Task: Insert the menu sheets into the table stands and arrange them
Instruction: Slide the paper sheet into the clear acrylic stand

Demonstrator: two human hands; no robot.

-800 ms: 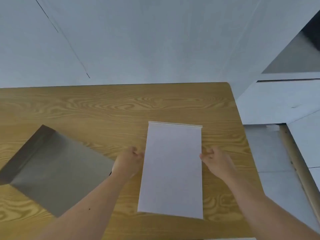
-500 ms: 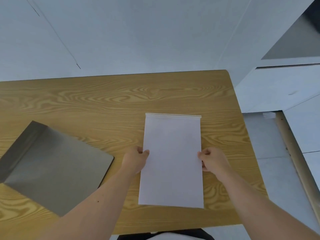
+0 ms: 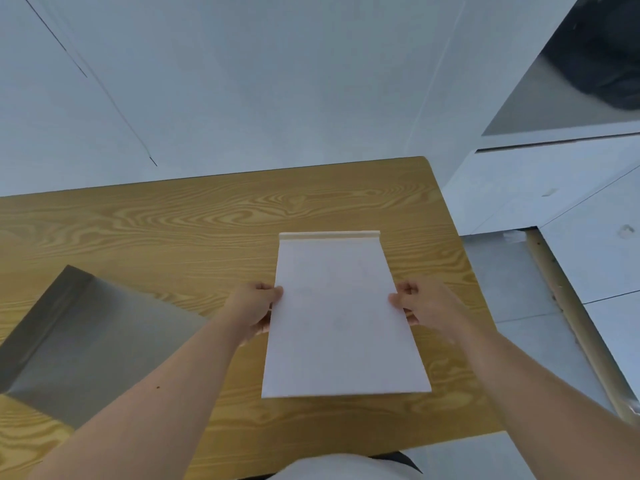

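Observation:
A white menu sheet (image 3: 341,317) sits in a clear table stand whose base strip (image 3: 329,235) shows at its far end, on the wooden table (image 3: 207,220). My left hand (image 3: 254,306) pinches the sheet's left edge and my right hand (image 3: 424,303) pinches its right edge. The near end of the sheet is raised off the table, tilted toward me. A second stand (image 3: 90,344), grey and reflective with a folded base at its left end, lies flat on the table to the left, untouched.
The table's right edge (image 3: 460,271) drops to a grey tiled floor with a wooden strip (image 3: 571,313). White walls stand behind the table. A white cabinet (image 3: 540,181) stands at the right. My white clothing shows at the bottom.
Both hands closed on the sheet's side edges, then lifted its near end off the table. The view has shifted and tilted. The grey stand has not moved.

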